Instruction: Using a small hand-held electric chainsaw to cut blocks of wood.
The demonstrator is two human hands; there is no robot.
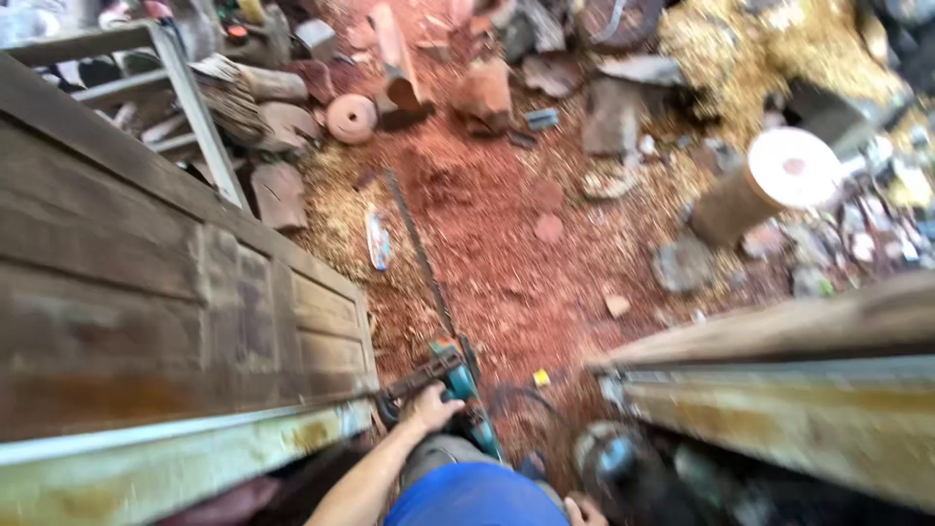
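Your left hand [429,407] is closed around the front handle of a teal-bodied chainsaw with a long dark guide bar [458,380], a closed grip on top of the tool so that the bar can hang and point away from your legs down toward the red, sawdust-strewn earth floor [506,244]. The saw sits low in the view, in the gap between the weathered brown panelled wooden door lying flat at your left [146,292] and the long grey-brown timber plank with a rusty pale edge at your right [779,390]; its bar runs from the body up across the floor, thin and blurred (the teeth cannot be made out). Your right hand [582,508] shows only as a sliver at the bottom edge of the picture, near a round dark object beside the plank, and you cannot tell from here whether it is open or closed on anything. The saw's body looks scuffed and dusty, teal plastic around a darker metal handle bar, with a black cable or loop curling just beside it. Farther out on the floor lie a sawn pale-faced log [769,180], a small round wooden disc [351,119] and scattered reddish offcuts, well apart from the saw.
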